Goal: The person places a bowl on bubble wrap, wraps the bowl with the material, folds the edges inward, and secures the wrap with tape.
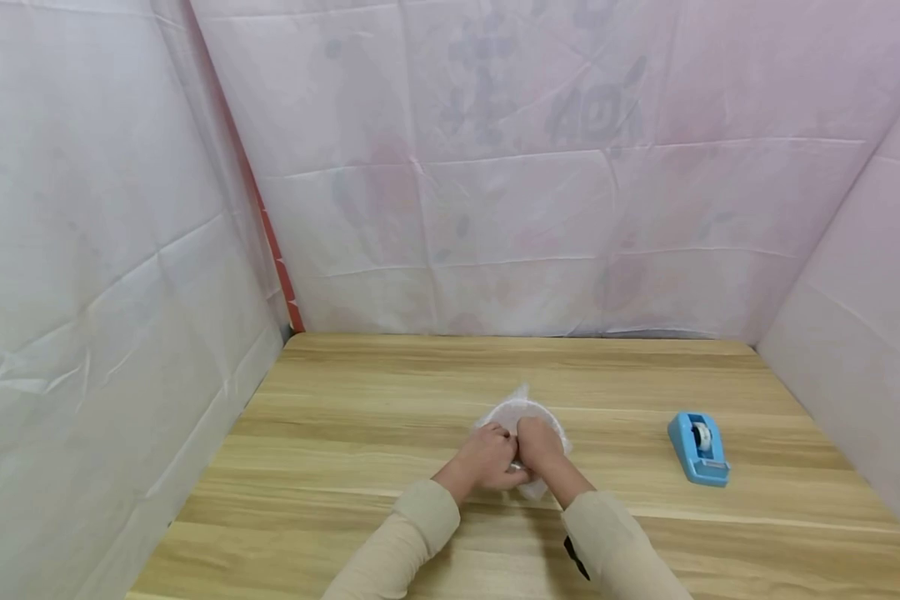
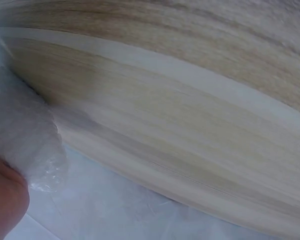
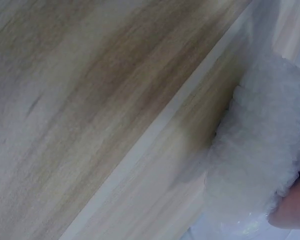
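Note:
A round, whitish bundle in bubble wrap (image 1: 512, 412) lies on the wooden table in the head view, with loose wrap sticking out at its far and near ends. My left hand (image 1: 491, 457) and right hand (image 1: 542, 446) meet over its middle, fingers curled, gripping the wrap. What the wrap encloses is hidden. The left wrist view has the bubble wrap (image 2: 22, 125) at its left edge, with part of the left hand (image 2: 7, 202) against it. In the right wrist view, the right hand (image 3: 292, 205) touches the wrap's side (image 3: 255, 145).
A blue tape dispenser (image 1: 700, 450) with a roll of tape stands on the table (image 1: 390, 375) to the right of the hands. Pale hanging sheets (image 1: 525, 217) enclose the table at the back and on both sides. A red strip (image 1: 270, 237) runs down the back left corner.

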The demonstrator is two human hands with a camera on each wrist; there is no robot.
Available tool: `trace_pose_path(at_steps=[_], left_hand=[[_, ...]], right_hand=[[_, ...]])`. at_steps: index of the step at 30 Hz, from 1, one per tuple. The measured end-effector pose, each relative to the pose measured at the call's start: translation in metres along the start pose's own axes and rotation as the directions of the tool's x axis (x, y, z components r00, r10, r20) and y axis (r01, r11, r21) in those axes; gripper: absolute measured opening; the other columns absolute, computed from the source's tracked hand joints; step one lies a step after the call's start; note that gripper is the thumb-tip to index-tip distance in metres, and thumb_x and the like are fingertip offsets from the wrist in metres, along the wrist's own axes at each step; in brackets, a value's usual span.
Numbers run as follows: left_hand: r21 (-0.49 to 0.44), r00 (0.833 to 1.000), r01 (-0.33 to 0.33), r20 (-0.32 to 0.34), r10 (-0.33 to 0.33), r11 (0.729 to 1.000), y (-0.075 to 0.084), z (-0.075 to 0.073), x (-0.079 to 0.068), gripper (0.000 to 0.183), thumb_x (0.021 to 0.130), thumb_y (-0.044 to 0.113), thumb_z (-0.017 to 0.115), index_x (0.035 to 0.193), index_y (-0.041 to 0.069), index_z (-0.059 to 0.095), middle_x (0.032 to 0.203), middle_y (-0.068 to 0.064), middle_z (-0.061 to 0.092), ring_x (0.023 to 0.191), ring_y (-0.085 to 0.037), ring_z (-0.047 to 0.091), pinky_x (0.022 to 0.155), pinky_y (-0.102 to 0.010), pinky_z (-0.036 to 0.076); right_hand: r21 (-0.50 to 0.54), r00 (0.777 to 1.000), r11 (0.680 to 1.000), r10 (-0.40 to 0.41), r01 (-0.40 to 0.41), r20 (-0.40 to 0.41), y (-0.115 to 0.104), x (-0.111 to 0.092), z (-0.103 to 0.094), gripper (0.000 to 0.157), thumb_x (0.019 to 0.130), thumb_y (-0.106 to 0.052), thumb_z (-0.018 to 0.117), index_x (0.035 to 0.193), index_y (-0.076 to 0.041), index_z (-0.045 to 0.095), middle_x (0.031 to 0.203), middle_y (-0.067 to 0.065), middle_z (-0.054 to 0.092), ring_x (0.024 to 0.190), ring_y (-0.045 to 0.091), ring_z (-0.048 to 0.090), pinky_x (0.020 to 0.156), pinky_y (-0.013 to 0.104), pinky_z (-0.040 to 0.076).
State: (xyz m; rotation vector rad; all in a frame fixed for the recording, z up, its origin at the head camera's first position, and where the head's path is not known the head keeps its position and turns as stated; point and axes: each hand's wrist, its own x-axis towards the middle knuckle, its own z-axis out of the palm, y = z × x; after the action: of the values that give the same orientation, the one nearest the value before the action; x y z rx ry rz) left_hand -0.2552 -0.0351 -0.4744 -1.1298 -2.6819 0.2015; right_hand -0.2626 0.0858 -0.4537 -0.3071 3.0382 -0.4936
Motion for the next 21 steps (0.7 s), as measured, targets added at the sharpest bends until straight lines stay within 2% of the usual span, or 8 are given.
trace_pose_path(at_steps=[4,11,21], left_hand=[[-0.005,1.0,0.014,0.013,-0.014,1.0,0.0006,-0.001,0.0011,0.042,0.086,0.056,0.048,0.072,0.018,0.061,0.065,0.007,0.062,0.077,-0.009,0.06,0.081,-0.02,0.042],[0.023,0.998,0.063,0.005,-0.063,0.998,0.0059,-0.0025,0.0049,0.048,0.083,0.061,0.048,0.062,0.02,0.063,0.064,0.009,0.065,0.075,-0.009,0.06,0.075,-0.019,0.041],[0.048,0.983,0.091,0.153,-0.098,0.995,0.0092,-0.0047,0.0088,0.056,0.085,0.067,0.041,0.07,0.02,0.068,0.076,0.008,0.069,0.082,-0.009,0.058,0.076,-0.019,0.039]], right_hand=[[0.037,0.999,0.998,0.044,-0.044,0.001,-0.0027,-0.0012,-0.0014,0.017,0.079,0.003,0.05,0.065,-0.005,0.049,0.069,0.01,0.055,0.06,0.02,0.047,0.051,0.034,0.044],[0.039,1.0,0.999,0.024,-0.024,-0.019,-0.0018,-0.001,-0.0016,0.017,0.079,0.003,0.049,0.064,-0.005,0.048,0.069,0.011,0.055,0.061,0.021,0.05,0.051,0.035,0.045],[0.048,1.0,0.999,0.027,-0.026,-0.009,-0.0001,0.0018,0.0021,0.017,0.079,0.003,0.05,0.064,-0.005,0.047,0.068,0.01,0.054,0.06,0.02,0.048,0.05,0.034,0.044]])
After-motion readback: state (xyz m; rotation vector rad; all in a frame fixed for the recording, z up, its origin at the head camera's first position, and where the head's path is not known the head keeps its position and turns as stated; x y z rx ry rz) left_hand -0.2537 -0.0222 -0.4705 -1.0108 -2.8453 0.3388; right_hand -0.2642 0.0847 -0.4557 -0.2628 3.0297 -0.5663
